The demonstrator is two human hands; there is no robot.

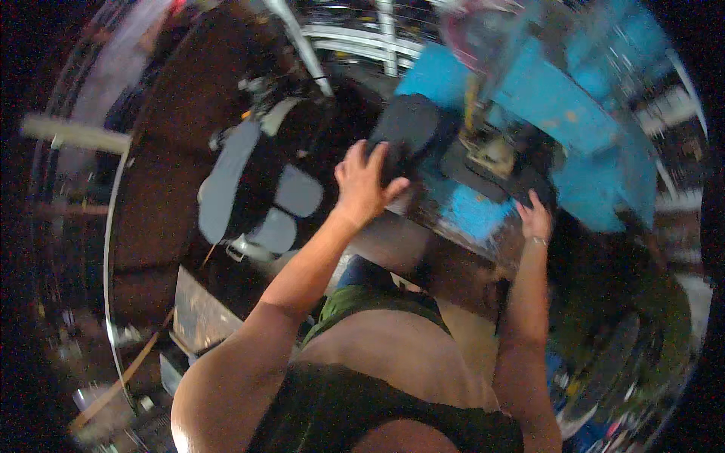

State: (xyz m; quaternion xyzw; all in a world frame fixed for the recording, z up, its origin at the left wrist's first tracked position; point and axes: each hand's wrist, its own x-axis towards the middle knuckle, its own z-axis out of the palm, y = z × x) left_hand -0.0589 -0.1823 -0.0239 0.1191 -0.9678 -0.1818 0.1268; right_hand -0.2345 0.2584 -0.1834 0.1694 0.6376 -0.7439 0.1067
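Note:
My left hand (364, 183) has its fingers spread, fingertips at the near edge of a dark, rounded, sole-shaped piece (411, 121). To the right, my right hand (536, 219) stretches its fingers toward a dark flat piece (532, 187) at the front of a blue machine (581, 162); blur hides whether they touch it. A worn metal part (495, 157) of the machine sits between the two hands, above a scuffed blue surface (474, 210).
Several grey sole-shaped pieces (230, 185) lie on a dark surface to the left. A worn board-like panel (200, 309) stands at the lower left. White metal bars (362, 45) cross the far side. Much of the surroundings is smeared by motion.

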